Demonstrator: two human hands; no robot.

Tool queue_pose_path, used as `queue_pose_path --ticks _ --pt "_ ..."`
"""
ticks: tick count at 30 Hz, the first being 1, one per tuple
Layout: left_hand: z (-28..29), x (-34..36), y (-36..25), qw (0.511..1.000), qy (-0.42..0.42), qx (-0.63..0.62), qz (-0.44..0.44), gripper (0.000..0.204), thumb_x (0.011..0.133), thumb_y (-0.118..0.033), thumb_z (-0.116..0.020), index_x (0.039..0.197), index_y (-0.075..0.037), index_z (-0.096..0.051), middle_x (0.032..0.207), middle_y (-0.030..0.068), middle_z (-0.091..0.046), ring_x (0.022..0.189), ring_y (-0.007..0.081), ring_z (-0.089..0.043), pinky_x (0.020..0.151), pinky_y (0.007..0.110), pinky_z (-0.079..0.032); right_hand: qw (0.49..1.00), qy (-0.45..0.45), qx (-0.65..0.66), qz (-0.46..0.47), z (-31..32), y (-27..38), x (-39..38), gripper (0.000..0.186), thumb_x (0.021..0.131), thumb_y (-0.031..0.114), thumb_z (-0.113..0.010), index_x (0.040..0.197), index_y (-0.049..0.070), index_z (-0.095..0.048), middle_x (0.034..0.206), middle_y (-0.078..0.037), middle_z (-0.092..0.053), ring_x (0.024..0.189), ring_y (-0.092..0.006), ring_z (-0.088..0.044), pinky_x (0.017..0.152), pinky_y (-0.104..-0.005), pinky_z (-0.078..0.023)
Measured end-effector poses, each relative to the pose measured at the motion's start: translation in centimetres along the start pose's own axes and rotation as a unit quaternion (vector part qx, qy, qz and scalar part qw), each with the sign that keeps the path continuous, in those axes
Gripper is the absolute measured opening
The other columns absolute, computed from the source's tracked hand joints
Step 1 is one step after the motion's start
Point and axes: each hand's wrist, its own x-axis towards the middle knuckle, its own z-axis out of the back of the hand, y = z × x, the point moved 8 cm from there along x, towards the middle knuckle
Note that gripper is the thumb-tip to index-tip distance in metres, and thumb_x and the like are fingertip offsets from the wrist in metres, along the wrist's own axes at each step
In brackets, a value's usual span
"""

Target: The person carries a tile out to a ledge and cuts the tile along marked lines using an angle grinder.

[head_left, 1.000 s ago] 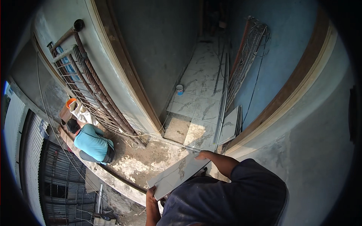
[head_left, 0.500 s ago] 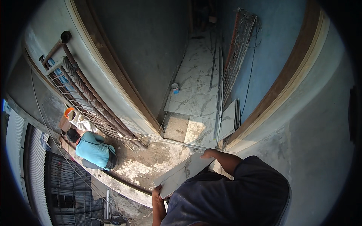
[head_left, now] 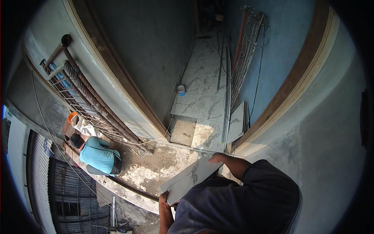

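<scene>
Head view: both hands stay clamped on the tile [head_left: 191, 180], left hand [head_left: 163, 196] at its near corner, right hand [head_left: 215, 158] on its far edge; it has tilted slightly, carried over bare mortar [head_left: 156, 169].

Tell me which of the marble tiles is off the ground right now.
The tile held between the left hand and right hand; the rest lie in the corridor floor or lean against the wall.

Crouching person in a blue shirt [head_left: 99, 156] left of the tiled corridor floor [head_left: 204, 97]; small bucket [head_left: 181, 90] on it, spare tiles [head_left: 237, 121] at its right edge.
</scene>
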Motion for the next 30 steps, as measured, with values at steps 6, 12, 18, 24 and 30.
queue_pose_path --ticks 6,12,18,24,30 --pt "-0.1 -0.8 0.0 0.999 -0.024 0.03 0.004 0.037 0.096 -0.018 -0.041 0.123 0.006 -0.044 0.109 0.0241 -0.059 0.092 0.037 -0.062 0.08 0.049 -0.053 1.0 -0.003 -0.003 0.01 0.3 0.4 -0.6 0.075 0.079 0.068 -0.047 0.1 -0.001 -0.067 0.103 -0.023 -0.065 0.098 -0.0369 -0.061 0.085 -0.0448 -0.046" --pt "-0.5 -0.8 -0.3 1.0 -0.011 0.023 0.0 0.037 0.096 -0.019 -0.04 0.123 0.006 -0.046 0.108 0.0238 -0.06 0.091 0.036 -0.063 0.08 0.047 -0.054 1.0 -0.003 -0.016 0.0 0.2 0.1 0.1 0.067 0.079 0.063 -0.047 0.106 0.004 -0.066 0.111 -0.02 -0.063 0.106 -0.0362 -0.059 0.088 -0.0434 -0.045" --pt "-0.7 -1.2 -0.9 0.999 -0.029 0.02 -0.008 0.035 0.096 -0.015 -0.04 0.123 0.006 -0.045 0.109 0.024 -0.059 0.092 0.0356 -0.063 0.079 0.046 -0.055 1.0 0.011 -0.02 0.011 1.1 0.9 0.1 0.066 0.079 0.062 -0.048 0.104 0.004 -0.067 0.109 -0.02 -0.064 0.104 -0.0356 -0.06 0.088 -0.0432 -0.046" --pt "-0.9 -1.2 -1.9 1.0 -0.001 -0.007 -0.008 0.039 0.096 -0.014 -0.038 0.129 0.006 -0.039 0.119 0.0252 -0.054 0.101 0.0375 -0.06 0.082 0.05 -0.055 1.0 -0.012 -0.002 0.021 2.1 1.8 -0.1 0.064 0.081 0.061 -0.048 0.102 0.004 -0.068 0.108 -0.02 -0.064 0.103 -0.0356 -0.06 0.087 -0.0437 -0.046" --pt "-0.2 -0.4 -1.3 0.998 0.026 -0.041 0.031 0.04 0.096 -0.014 -0.036 0.131 0.005 -0.036 0.12 0.0253 -0.054 0.104 0.0381 -0.059 0.082 0.051 -0.054 1.0 -0.011 -0.019 0.022 2.0 2.3 0.3 0.065 0.082 0.062 -0.046 0.101 0.004 -0.068 0.107 -0.021 -0.064 0.102 -0.0369 -0.059 0.088 -0.0441 -0.045"
